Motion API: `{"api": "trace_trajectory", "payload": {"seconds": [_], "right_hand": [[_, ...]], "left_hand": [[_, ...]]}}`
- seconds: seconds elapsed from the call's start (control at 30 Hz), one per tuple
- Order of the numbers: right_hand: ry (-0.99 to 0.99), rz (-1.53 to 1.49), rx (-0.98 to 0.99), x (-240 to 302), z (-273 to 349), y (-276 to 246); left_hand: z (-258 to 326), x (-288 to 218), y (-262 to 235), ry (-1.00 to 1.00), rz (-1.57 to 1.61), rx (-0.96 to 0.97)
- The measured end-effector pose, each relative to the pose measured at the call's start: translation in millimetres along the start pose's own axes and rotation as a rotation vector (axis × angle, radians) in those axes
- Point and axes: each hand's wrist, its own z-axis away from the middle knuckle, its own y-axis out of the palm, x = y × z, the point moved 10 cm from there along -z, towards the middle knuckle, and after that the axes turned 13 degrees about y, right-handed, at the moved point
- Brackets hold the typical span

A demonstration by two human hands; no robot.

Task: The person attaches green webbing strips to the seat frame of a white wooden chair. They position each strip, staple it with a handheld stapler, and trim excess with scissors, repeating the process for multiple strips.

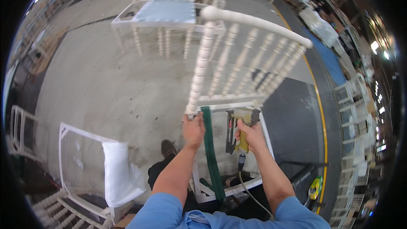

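Yellow air stapler (243, 114) held over a cream chair (197, 80)

Nearest, two light-blue sleeves (161, 207) sit at the lower edge, and a thin hose (255, 196) runs up between the arms to the stapler's handle. The chair's white seat frame (231, 193) lies open below, crossed from its near rail to its far rail by a dark green strap (210, 152). The right hand (250, 137) is wrapped round the handle, just right of the strap. To the left, a white roll (116, 169) rests on another white frame (87, 132). The left hand (193, 129) is at the seat's far left corner, beside the strap's end; its fingertips are poorly seen, so I cannot tell whether it grips or merely rests. Beyond rises the chair's spindled back (258, 18). Farther off stands a second chair with a pale blue seat (169, 10), and a yellow floor line (313, 85) curves along the right
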Motion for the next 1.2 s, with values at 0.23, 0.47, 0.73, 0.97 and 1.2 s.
{"api": "trace_trajectory", "payload": {"seconds": [0.23, 0.47, 0.73, 0.97, 1.2], "right_hand": [[-0.051, -0.261, -0.047, 5.2, 135.3, -117.2], [0.021, -0.486, 0.049, -57.8, 174.3, -144.4], [-0.077, -0.962, 0.961, -87.3, 210.7, -88.7], [-0.181, -1.139, 0.851, -114.1, 204.8, -88.2], [-0.17, -1.139, 0.695, -126.8, 188.9, -99.6]], "left_hand": [[28.6, -83.7, -27.0, 0.276, -0.185, -0.183], [223.9, -248.7, 57.1, -0.488, 1.545, 0.839], [277.5, -311.5, -12.5, -0.486, 1.567, 0.977], [314.7, -322.5, -29.6, -0.328, 1.264, 1.027], [307.0, -338.0, -38.7, 0.231, 0.863, 0.713]]}}
